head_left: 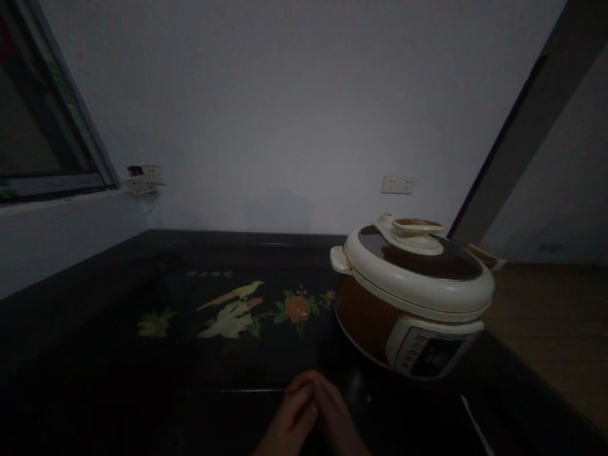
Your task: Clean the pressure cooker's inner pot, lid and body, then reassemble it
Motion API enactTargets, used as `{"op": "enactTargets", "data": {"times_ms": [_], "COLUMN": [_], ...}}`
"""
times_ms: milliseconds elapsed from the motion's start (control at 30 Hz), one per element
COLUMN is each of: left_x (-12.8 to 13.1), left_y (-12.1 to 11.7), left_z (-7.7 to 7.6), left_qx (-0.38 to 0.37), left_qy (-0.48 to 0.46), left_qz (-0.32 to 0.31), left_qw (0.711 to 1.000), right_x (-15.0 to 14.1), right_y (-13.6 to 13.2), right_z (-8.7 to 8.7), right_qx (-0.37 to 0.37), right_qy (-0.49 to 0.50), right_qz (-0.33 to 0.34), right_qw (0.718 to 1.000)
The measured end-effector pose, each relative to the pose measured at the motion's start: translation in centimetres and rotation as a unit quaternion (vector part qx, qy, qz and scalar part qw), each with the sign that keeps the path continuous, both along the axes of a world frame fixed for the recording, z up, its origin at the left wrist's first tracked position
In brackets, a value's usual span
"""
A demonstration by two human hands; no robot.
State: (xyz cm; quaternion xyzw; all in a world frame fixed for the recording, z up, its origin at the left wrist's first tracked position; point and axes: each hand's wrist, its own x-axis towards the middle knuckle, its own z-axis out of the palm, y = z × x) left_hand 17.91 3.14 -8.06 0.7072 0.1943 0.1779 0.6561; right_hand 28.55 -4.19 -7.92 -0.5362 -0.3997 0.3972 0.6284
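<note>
At the bottom centre, over the front of the black table (118, 373), my left hand (297, 408) and my right hand (332, 408) rest against each other. Their fingers are closed, with the fingertips meeting at the top. Nothing shows in either hand. To the right of them stands a cream and brown electric pressure cooker (365, 313), lid on, its handle on top and its dark control panel (437, 356) facing the front right. Neither hand touches the cooker. The light is dim, so finger detail is weak.
The table top bears a painted bird and flower picture (297, 308). A thin white strip (476, 424) lies near the front right. Wall sockets (398, 185) sit behind the cooker, with more sockets (140, 183) by the window (42, 107). Wooden floor (555, 316) shows at right.
</note>
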Motion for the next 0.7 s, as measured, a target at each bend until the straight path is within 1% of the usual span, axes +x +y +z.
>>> {"op": "enactTargets", "data": {"times_ms": [100, 233, 367, 467, 600, 700], "left_x": [0.3, 0.6, 0.8, 0.8, 0.7, 0.7], "left_y": [-0.1, -0.2, -0.2, -0.2, -0.3, -0.5], "left_z": [0.1, 0.2, 0.5, 0.7, 1.1, 1.5], "left_qx": [-0.007, 0.008, 0.013, 0.018, 0.023, 0.014], "left_qy": [0.013, 0.022, 0.01, -0.001, -0.011, -0.015], "left_qz": [0.006, 0.013, 0.014, 0.001, 0.003, -0.003], "left_qw": [1.0, 1.0, 1.0, 1.0, 1.0, 1.0], "right_x": [-0.2, -0.2, -0.2, -0.2, -0.2, -0.4], "right_y": [0.1, 0.0, 0.1, 0.1, 0.0, -0.3], "right_z": [0.6, 0.8, 0.8, 1.0, 1.3, 1.5], "right_qx": [0.006, 0.0, 0.012, 0.017, 0.004, -0.004], "right_qy": [0.012, 0.008, 0.004, 0.013, 0.043, 0.053], "right_qz": [0.001, -0.012, -0.009, -0.005, -0.001, 0.004], "right_qw": [1.0, 1.0, 1.0, 1.0, 0.999, 0.999]}}
